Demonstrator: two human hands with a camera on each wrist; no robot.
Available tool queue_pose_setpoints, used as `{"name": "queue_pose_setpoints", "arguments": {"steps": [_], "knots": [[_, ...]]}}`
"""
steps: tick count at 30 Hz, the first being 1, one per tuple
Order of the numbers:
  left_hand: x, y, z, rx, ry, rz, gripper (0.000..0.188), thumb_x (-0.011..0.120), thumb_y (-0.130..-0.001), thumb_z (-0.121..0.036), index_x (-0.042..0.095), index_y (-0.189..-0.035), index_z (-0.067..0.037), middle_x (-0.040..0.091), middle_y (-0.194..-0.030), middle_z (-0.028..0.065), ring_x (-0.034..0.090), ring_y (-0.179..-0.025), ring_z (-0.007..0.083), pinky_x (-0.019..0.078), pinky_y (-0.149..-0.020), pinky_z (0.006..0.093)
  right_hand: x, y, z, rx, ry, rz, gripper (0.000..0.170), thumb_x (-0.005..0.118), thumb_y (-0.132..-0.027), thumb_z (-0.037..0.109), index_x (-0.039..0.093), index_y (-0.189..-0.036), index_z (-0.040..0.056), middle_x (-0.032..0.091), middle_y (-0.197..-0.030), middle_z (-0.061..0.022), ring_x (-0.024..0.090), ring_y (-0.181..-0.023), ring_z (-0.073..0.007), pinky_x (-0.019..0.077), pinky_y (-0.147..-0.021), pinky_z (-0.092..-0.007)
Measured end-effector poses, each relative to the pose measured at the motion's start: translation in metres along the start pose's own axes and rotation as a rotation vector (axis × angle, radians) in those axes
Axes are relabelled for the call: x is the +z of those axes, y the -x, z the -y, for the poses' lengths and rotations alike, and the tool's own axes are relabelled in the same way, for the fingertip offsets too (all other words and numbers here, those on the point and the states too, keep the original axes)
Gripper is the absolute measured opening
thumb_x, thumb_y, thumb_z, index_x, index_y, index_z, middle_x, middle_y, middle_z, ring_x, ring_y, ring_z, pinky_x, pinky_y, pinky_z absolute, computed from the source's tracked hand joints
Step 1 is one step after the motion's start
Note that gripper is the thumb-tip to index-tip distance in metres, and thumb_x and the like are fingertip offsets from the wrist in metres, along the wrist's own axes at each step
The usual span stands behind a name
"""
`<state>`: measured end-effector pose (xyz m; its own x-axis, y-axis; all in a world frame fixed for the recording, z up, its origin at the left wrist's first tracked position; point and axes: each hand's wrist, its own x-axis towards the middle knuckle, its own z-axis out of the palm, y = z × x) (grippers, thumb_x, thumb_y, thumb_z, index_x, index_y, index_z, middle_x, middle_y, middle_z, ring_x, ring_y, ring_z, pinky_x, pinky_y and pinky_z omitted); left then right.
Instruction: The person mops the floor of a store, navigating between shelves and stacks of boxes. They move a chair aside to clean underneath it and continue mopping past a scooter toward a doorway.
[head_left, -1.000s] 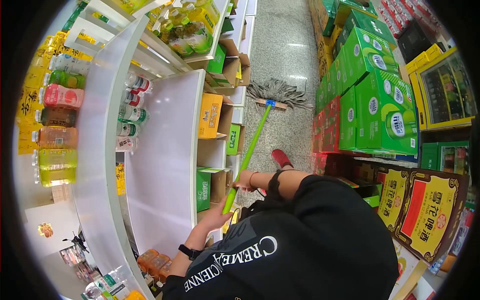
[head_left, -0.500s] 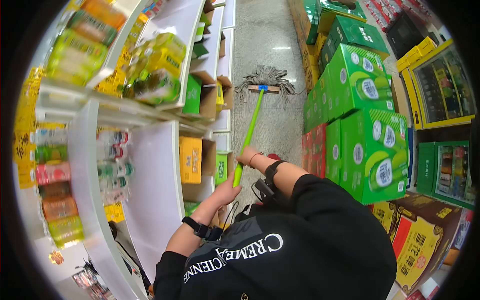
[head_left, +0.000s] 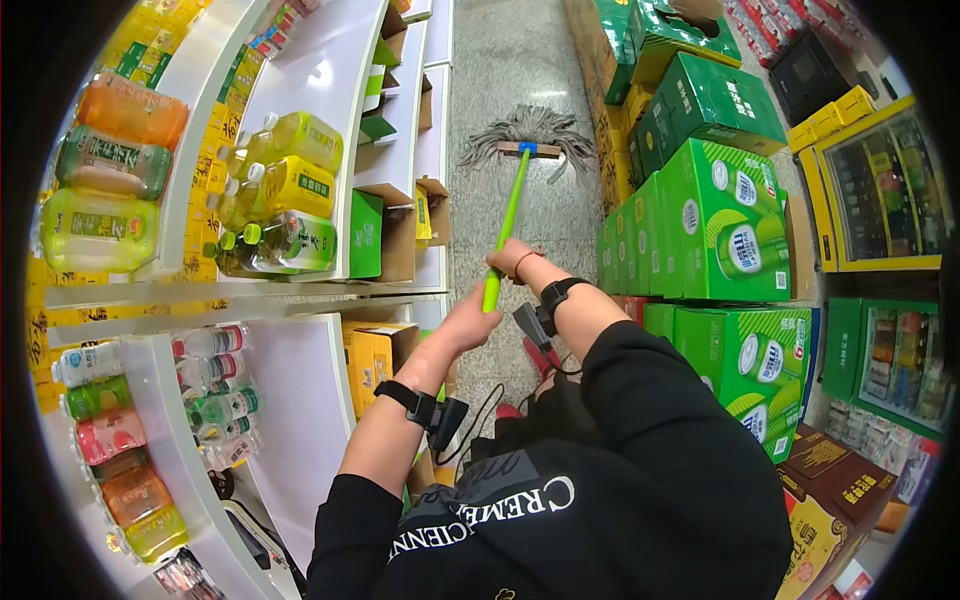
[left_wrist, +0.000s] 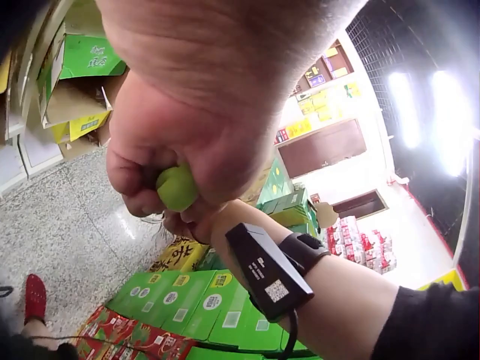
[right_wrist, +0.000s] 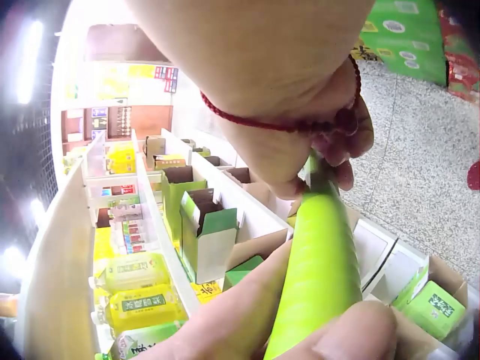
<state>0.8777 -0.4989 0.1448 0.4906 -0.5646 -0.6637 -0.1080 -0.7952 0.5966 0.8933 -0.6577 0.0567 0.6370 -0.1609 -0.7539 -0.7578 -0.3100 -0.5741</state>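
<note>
A mop with a bright green handle (head_left: 515,205) lies stretched out ahead along the aisle. Its grey string head (head_left: 530,125) is spread on the speckled floor, with a blue clamp (head_left: 528,149) at the joint. Lower on the pole, my left hand (head_left: 468,318) grips it near its end; in the left wrist view the fingers curl round the rounded green tip (left_wrist: 177,189). Just above, my right hand (head_left: 512,258) wraps the handle, a red cord bracelet (right_wrist: 270,124) at its wrist. Both forearms wear black straps with small devices.
White shelves (head_left: 290,390) with bottles (head_left: 290,190) and open cartons run along the left. Stacked green cartons (head_left: 735,225) line the right, with brown beer boxes (head_left: 835,490) nearer. A red shoe (head_left: 541,355) shows on the floor below the hands.
The view has moved forward along the aisle, with shelves and cartons sliding back past me. Both hands and the mop head sit higher in the head view, the grip kept throughout.
</note>
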Motion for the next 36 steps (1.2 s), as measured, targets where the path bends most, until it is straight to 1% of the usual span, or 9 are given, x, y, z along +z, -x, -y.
{"name": "queue_pose_setpoints", "arguments": {"steps": [6, 12, 19, 21, 24, 28, 32, 33, 36], "knots": [[0.042, 0.052, 0.073, 0.099, -0.071, -0.017, 0.069, 0.051, -0.076, -0.023, 0.017, -0.133, -0.006, 0.055, -0.098, 0.0271, 0.054, -0.089, 0.0406, 0.0428, -0.079, 0.0404, 0.1, 0.007, -0.062, -0.213, -0.083, -0.244, 0.042, 0.062, -0.073, 0.028, 0.048, -0.098, -0.003, 0.059, -0.081, -0.0176, 0.058, -0.064, -0.0252, 0.0477, -0.055, -0.0344], [0.054, 0.189, 0.13, -0.2, -0.052, 0.158, 0.07, 0.052, -0.075, -0.022, 0.015, -0.135, -0.015, 0.053, -0.104, 0.0268, 0.053, -0.092, 0.0392, 0.0428, -0.078, 0.0411, 0.175, 0.12, -0.046, -0.117, 0.018, 0.269, 0.044, 0.063, -0.073, 0.034, 0.049, -0.095, -0.0014, 0.061, -0.072, -0.0134, 0.059, -0.056, -0.0231, 0.0474, -0.046, -0.0357], [0.08, 0.299, 0.197, -0.076, 0.11, -0.062, 0.065, 0.054, -0.074, -0.011, 0.027, -0.133, -0.016, 0.05, -0.115, 0.0171, 0.056, -0.089, 0.0267, 0.0444, -0.071, 0.0347, 0.246, 0.154, -0.043, 0.022, 0.151, 0.772, 0.05, 0.056, -0.075, 0.045, 0.057, -0.092, -0.0024, 0.063, -0.079, -0.0098, 0.061, -0.057, -0.0228, 0.0491, -0.046, -0.0328], [0.086, 0.31, 0.206, -0.336, 0.559, 0.017, 0.064, 0.054, -0.074, -0.006, 0.03, -0.132, -0.017, 0.052, -0.105, 0.0083, 0.052, -0.078, 0.015, 0.0433, -0.064, 0.0272, 0.255, 0.156, -0.043, 0.022, 0.248, 0.869, 0.053, 0.052, -0.076, 0.047, 0.058, -0.093, -0.0022, 0.063, -0.08, -0.0085, 0.06, -0.054, -0.0222, 0.0501, -0.047, -0.0326], [0.085, 0.306, 0.202, -0.431, 0.726, 0.042, 0.063, 0.052, -0.075, -0.003, 0.03, -0.132, -0.019, 0.051, -0.095, 0.0037, 0.046, -0.067, 0.0083, 0.0394, -0.056, 0.0211, 0.254, 0.151, -0.046, -0.297, 0.345, 0.877, 0.052, 0.052, -0.076, 0.046, 0.059, -0.092, -0.0026, 0.063, -0.082, -0.0098, 0.06, -0.052, -0.0209, 0.051, -0.047, -0.0318], [0.069, 0.281, 0.181, -0.417, 0.688, 0.055, 0.061, 0.051, -0.077, -0.004, 0.03, -0.132, -0.02, 0.05, -0.088, 0.0021, 0.044, -0.061, 0.007, 0.0368, -0.05, 0.021, 0.234, 0.147, -0.05, -0.299, 0.127, 0.787, 0.051, 0.054, -0.075, 0.045, 0.059, -0.091, -0.0036, 0.063, -0.081, -0.0101, 0.061, -0.052, -0.02, 0.0508, -0.045, -0.0307], [0.043, 0.223, 0.144, -0.35, 0.688, 0.047, 0.058, 0.051, -0.08, -0.008, 0.029, -0.132, -0.02, 0.048, -0.077, 0.0007, 0.04, -0.053, 0.0077, 0.0335, -0.045, 0.0215, 0.189, 0.115, -0.035, -0.033, -0.128, 0.588, 0.049, 0.055, -0.074, 0.045, 0.061, -0.077, -0.0038, 0.061, -0.061, -0.0127, 0.062, -0.05, -0.0214, 0.0513, -0.046, -0.0311], [0.036, 0.203, 0.136, -0.348, 0.688, 0.062, 0.058, 0.051, -0.081, -0.01, 0.028, -0.133, -0.02, 0.047, -0.072, 0.0, 0.038, -0.051, 0.008, 0.0326, -0.043, 0.022, 0.172, 0.094, -0.035, -0.358, 0.021, 0.635, 0.048, 0.055, -0.074, 0.044, 0.061, -0.072, -0.0033, 0.059, -0.055, -0.0138, 0.061, -0.049, -0.0219, 0.0514, -0.046, -0.0315], [0.011, 0.13, 0.112, -0.313, 0.506, 0.056, 0.058, 0.051, -0.081, -0.011, 0.026, -0.133, -0.019, 0.043, -0.065, -0.0001, 0.036, -0.047, 0.0085, 0.0312, -0.042, 0.0223, 0.121, 0.049, -0.014, -0.017, -0.044, 0.435, 0.048, 0.055, -0.075, 0.044, 0.061, -0.072, -0.0035, 0.06, -0.057, -0.0129, 0.061, -0.048, -0.0216, 0.0513, -0.046, -0.0314]]}}
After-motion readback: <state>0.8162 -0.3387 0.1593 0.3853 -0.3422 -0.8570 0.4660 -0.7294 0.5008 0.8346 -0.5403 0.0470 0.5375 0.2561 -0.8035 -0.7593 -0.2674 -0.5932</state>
